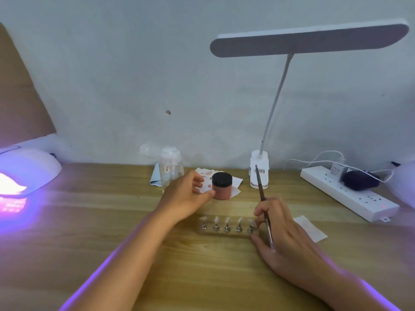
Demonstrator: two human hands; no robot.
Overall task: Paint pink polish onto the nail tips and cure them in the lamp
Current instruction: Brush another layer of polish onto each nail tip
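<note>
Well out beyond my left hand [186, 194] glows the smooth white curing lamp [27, 171]. That hand curls beside the capped pink polish jar [222, 186], thumb at its wall; I cannot tell if it grips. The nail tips [227, 220] on their metal stands run crosswise between my hands. My right hand [285, 239] is nearer, touching the row's end while pinching the slim brush [261, 194].

Fig. 1. My wooden desk [202, 265] against a pale wall [134, 63]; white desk lamp [307, 39] at back, power strip [350, 194] to its right.
</note>
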